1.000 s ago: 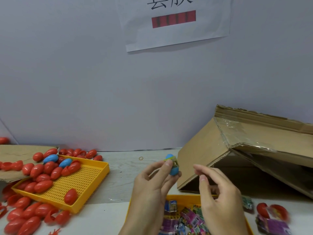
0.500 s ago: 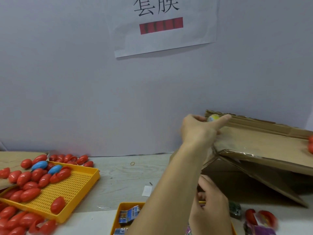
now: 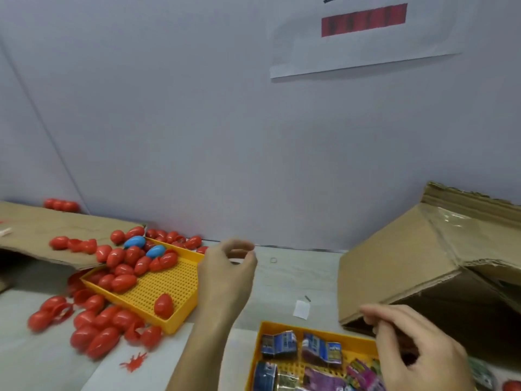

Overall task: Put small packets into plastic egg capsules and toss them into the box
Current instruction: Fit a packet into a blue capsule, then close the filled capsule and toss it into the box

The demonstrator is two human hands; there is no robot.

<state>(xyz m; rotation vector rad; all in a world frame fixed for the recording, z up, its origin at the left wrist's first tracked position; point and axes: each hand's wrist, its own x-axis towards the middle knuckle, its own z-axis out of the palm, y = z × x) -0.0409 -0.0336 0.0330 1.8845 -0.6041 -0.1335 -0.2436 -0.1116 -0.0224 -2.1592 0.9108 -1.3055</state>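
Left hand [image 3: 228, 266] empty beside capsule tray [image 3: 180, 283]; right hand [image 3: 417, 348] over packet tray [image 3: 318, 327].

Red egg capsules [image 3: 124, 282], with two blue ones [image 3: 134, 241] among them, fill the far left corner of a yellow tray [image 3: 169, 286] and spill over the table at its left edge. Small printed packets [image 3: 321, 351] lie in a second yellow tray [image 3: 263, 327] at the near edge. The cardboard box [image 3: 400, 266] lies tipped at the right, its opening facing forward.
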